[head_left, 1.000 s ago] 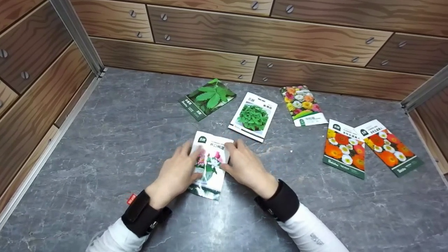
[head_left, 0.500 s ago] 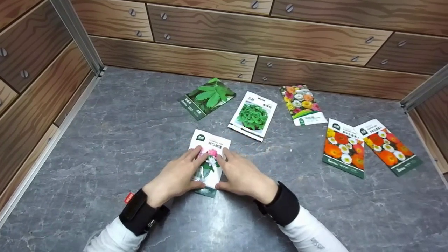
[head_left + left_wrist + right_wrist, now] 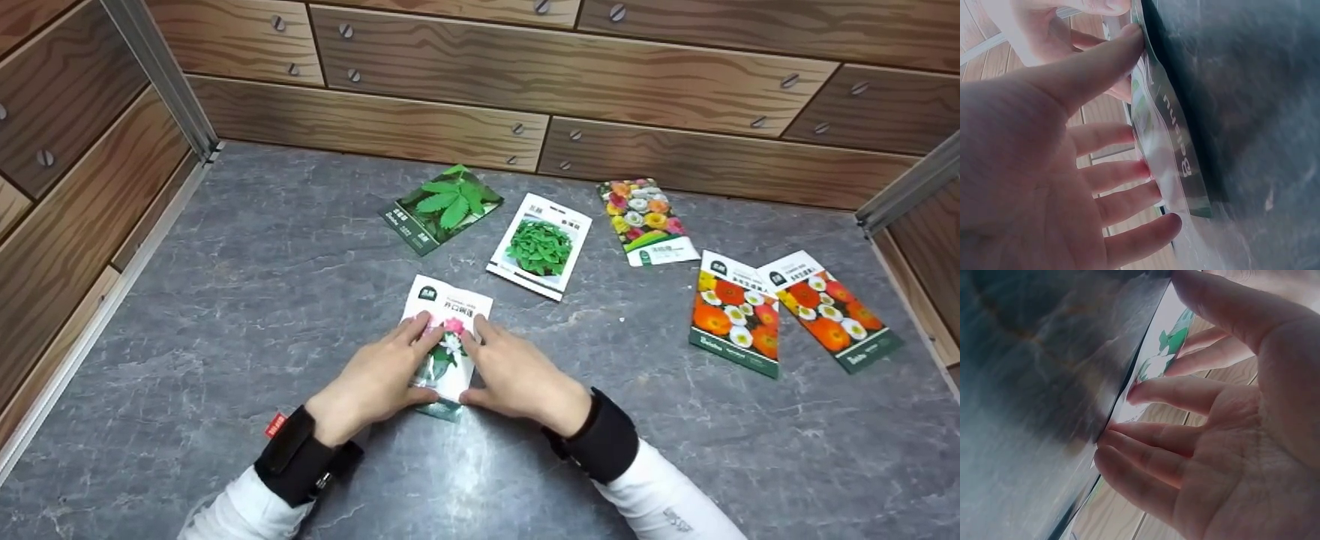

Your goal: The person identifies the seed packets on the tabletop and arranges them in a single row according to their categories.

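A white packet with pink and white flowers (image 3: 453, 346) and a green lower band lies flat on the grey table (image 3: 247, 300). My left hand (image 3: 375, 379) rests on its left side, fingers spread, thumb near the bottom band. On its right side rests my right hand (image 3: 525, 375), with straight fingertips and thumb touching the packet. In the left wrist view, the left hand (image 3: 1067, 157) has straight fingers at the packet's edge (image 3: 1171, 135). The right wrist view shows the right hand (image 3: 1202, 422) with extended fingertips against the packet (image 3: 1157, 354).
Behind the hands lie a green leaf packet (image 3: 448, 202), a white herb packet (image 3: 541, 246) and a multicoloured flower packet (image 3: 646, 219). At the right, two orange flower packets (image 3: 735, 315) touch at their upper corners. Wood-patterned panels (image 3: 420, 67) stand at the back and sides.
Both hands have come down onto the white flower packet and its edges, with the thumbs moved lower. The packet has shifted slightly toward the left. The other packets keep their places.
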Demonstrator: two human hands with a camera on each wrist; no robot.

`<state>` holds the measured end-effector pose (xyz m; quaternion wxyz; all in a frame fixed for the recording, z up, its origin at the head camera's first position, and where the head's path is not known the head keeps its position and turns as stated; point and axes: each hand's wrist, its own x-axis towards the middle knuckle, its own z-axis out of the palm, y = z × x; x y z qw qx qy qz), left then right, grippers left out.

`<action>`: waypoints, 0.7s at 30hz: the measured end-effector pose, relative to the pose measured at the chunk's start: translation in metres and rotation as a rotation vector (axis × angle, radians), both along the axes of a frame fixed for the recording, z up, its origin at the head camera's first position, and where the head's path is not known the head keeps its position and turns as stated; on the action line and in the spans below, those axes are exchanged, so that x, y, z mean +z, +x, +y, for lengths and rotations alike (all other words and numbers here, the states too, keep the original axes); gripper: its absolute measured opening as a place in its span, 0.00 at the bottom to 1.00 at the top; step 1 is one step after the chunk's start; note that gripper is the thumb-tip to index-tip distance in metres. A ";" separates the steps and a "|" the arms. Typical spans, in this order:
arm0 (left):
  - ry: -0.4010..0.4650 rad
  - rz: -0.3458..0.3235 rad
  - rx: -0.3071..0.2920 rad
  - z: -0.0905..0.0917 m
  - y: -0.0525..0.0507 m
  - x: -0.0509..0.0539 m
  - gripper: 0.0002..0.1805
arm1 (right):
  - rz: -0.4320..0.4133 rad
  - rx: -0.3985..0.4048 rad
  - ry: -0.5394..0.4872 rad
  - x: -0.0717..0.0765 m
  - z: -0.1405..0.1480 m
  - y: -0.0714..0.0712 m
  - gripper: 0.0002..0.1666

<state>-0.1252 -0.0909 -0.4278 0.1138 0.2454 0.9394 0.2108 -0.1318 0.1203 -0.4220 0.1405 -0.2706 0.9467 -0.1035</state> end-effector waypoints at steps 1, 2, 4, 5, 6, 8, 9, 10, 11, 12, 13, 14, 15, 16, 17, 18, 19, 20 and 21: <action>0.001 0.001 0.000 0.000 0.000 0.000 0.46 | 0.003 0.004 -0.002 0.000 0.000 0.000 0.53; 0.003 0.002 0.000 0.000 -0.001 0.000 0.46 | 0.006 0.007 -0.005 0.000 0.000 0.000 0.53; 0.008 0.002 0.002 -0.002 -0.001 0.000 0.46 | 0.022 0.021 -0.020 0.000 -0.001 -0.001 0.52; 0.010 0.001 0.003 -0.003 -0.001 0.000 0.46 | 0.028 0.027 -0.024 0.000 -0.001 -0.001 0.52; 0.012 0.000 0.006 -0.004 -0.001 0.001 0.46 | 0.034 0.033 -0.029 0.000 -0.002 -0.001 0.52; 0.015 -0.003 0.011 -0.007 -0.002 0.001 0.46 | 0.041 0.041 -0.037 0.000 -0.006 -0.002 0.52; 0.016 -0.005 0.014 -0.009 -0.002 0.002 0.46 | 0.039 0.041 -0.037 0.000 -0.008 -0.003 0.52; 0.016 -0.008 0.017 -0.011 -0.002 0.002 0.46 | 0.030 0.036 -0.032 0.001 -0.010 -0.003 0.52; 0.017 -0.009 0.021 -0.013 -0.002 0.002 0.46 | 0.024 0.033 -0.022 0.001 -0.013 -0.004 0.52; 0.017 -0.011 0.025 -0.015 -0.002 0.002 0.47 | 0.020 0.031 -0.013 0.002 -0.015 -0.005 0.53; 0.016 -0.011 0.028 -0.017 -0.003 0.002 0.47 | 0.016 0.029 0.000 0.002 -0.018 -0.006 0.53; 0.015 -0.009 0.030 -0.020 -0.003 0.002 0.47 | 0.010 0.028 0.017 0.002 -0.022 -0.007 0.53; 0.014 -0.008 0.035 -0.022 -0.004 0.002 0.47 | 0.005 0.029 0.034 0.003 -0.026 -0.009 0.53; 0.013 -0.006 0.037 -0.025 -0.005 0.002 0.47 | 0.001 0.031 0.051 0.003 -0.030 -0.010 0.54; 0.012 -0.004 0.039 -0.029 -0.006 0.002 0.48 | -0.001 0.035 0.066 0.004 -0.034 -0.012 0.54; 0.011 -0.001 0.041 -0.033 -0.007 0.002 0.48 | -0.008 0.036 0.079 0.004 -0.038 -0.014 0.54; 0.011 0.002 0.044 -0.037 -0.008 0.002 0.48 | -0.018 0.038 0.089 0.004 -0.043 -0.016 0.54; 0.008 0.003 0.048 -0.041 -0.010 0.002 0.49 | -0.026 0.038 0.096 0.004 -0.048 -0.018 0.55; 0.007 0.002 0.053 -0.046 -0.011 0.001 0.49 | -0.032 0.037 0.101 0.004 -0.052 -0.020 0.55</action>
